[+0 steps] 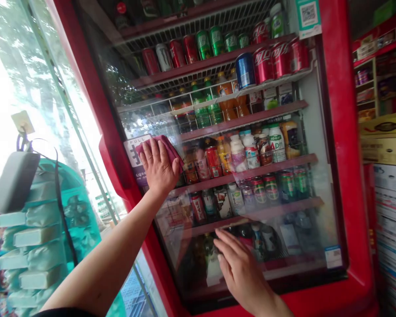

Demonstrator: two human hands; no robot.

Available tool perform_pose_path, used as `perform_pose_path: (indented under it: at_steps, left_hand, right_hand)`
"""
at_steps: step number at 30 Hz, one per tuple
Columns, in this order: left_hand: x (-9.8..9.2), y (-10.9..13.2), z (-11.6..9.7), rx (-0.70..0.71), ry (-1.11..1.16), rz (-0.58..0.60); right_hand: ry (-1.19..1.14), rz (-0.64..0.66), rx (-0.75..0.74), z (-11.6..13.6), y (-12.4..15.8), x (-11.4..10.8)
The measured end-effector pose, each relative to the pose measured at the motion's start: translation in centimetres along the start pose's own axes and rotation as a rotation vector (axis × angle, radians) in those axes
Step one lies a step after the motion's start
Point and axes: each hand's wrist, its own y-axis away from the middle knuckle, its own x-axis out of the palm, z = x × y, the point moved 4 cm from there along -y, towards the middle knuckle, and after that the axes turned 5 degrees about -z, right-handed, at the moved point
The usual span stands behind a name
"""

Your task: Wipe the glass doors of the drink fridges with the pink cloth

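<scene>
My left hand [159,165] presses a dark red cloth [168,147] against the glass door [191,246] of a red drinks fridge, its fingers stretched over the cloth. Beside it, partly covered by the hand and cloth, is a PULL sticker [132,152] near the door's left edge. Lower down, my right hand [242,270] is in front of the glass with fingers extended and nothing in it. Whether its fingertips touch the door I cannot tell.
Behind the glass, shelves hold cans [264,64] and bottles [239,154]. The red door handle [114,167] juts out at left. Teal packages [36,237] and a grey box-shaped thing [15,180] hang further left. Stacked cartons [391,189] stand at right.
</scene>
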Motion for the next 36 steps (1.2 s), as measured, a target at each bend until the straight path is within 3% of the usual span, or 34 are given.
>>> perform_pose_path:
  at_steps: [3, 6, 9, 12, 18, 20, 22, 25, 33, 36]
  left_hand:
    - [1.1, -0.3, -3.7, 0.148, 0.026, 0.047]
    - [2.2, 0.2, -7.5, 0.399, 0.027, 0.130]
    - [2.7, 0.7, -9.3, 0.567, 0.048, 0.173]
    - [2.0, 0.2, -7.6, 0.512, 0.063, 0.147]
    - [-1.1, -1.8, 0.1, 0.183, 0.046, 0.034]
    - [-1.4, -2.2, 1.1, 0.113, 0.047, 0.004]
    - [-1.1, -2.3, 0.8, 0.040, 0.064, -0.028]
    - [0.3, -2.8, -1.9, 0.005, 0.105, -0.042]
    - [4.6, -5.5, -13.6, 0.263, 0.150, 0.067]
    - [4.9, -6.0, -15.7, 0.286, 0.210, 0.081]
  right_hand:
    - [0.053, -0.132, -0.084, -0.6, -7.2, -1.9]
    - [0.116, -0.191, -0.181, -1.2, -14.0, -2.7]
    - [0.162, -0.216, -0.227, -1.3, -18.6, -3.1]
    - [0.219, -0.203, -0.267, -0.7, -20.6, -3.1]
    - [0.325, 0.004, -0.452, 0.2, -22.6, -2.6]
    - [0.339, 0.045, -0.503, 0.0, -23.8, -3.0]
    - [0.346, 0.028, -0.499, -0.5, -25.1, -3.7]
    - [0.328, -0.028, -0.455, -1.6, -26.0, -5.0]
    - [0.364, -0.150, -0.376, -5.6, -23.0, -8.1]
    - [0.330, -0.189, -0.311, -6.6, -23.1, -9.5]
